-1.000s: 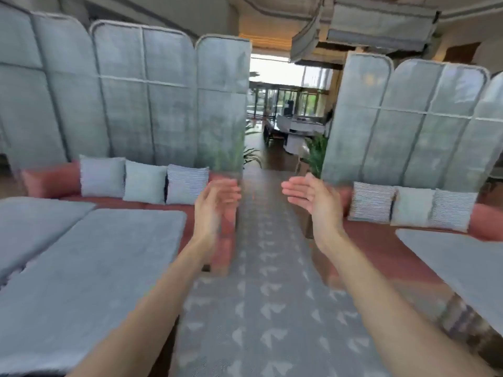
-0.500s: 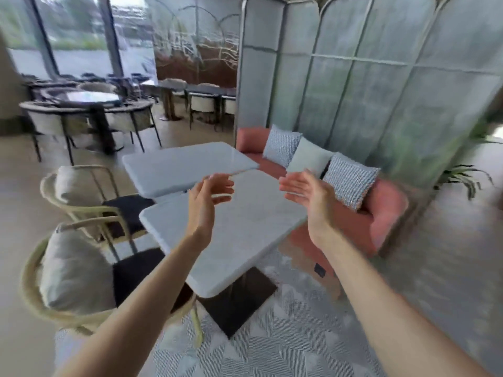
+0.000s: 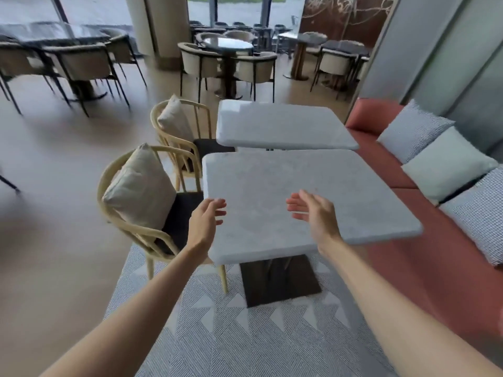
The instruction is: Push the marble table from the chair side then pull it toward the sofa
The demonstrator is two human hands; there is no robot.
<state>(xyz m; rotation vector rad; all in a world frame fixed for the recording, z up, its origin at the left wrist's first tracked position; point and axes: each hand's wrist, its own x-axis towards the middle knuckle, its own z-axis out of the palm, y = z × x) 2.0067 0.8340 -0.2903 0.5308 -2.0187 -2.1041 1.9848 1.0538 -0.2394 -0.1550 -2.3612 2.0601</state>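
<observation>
Two marble desks stand between a red sofa (image 3: 402, 257) and wooden chairs; the near desk (image 3: 294, 191) rests on a dark base over a patterned rug (image 3: 245, 336). Its chair (image 3: 141, 202) carries a cushion. Left hand (image 3: 208, 220) and right hand (image 3: 313, 212) hover above the near desk, fingers loosely spread, holding nothing.
</observation>
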